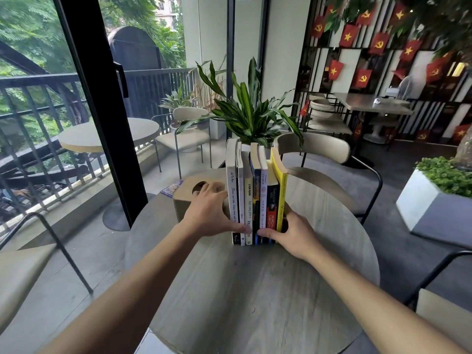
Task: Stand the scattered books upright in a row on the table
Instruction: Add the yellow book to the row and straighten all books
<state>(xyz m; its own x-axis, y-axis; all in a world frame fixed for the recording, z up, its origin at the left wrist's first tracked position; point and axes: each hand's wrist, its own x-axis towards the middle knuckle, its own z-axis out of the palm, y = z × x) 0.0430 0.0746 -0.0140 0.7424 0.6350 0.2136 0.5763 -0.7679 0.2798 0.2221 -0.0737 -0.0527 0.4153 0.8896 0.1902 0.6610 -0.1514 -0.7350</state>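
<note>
Grey-wood tabletop (255, 290) at frame centre carries a row of upright books (255, 200), pressed between the left hand (212, 213) and right hand (293, 236), fingers (242, 229) spread flat against the spines.

Two bare forearms reach up from the bottom edge, converging toward the centre. The left hand (208, 213), entering from 7 o'clock, lies palm down with fingers spread and thumb pointing toward 3 o'clock. The right hand (293, 235), entering from 5 o'clock, mirrors it, thumb pointing toward 9 o'clock. The thumb tips nearly meet.
</note>
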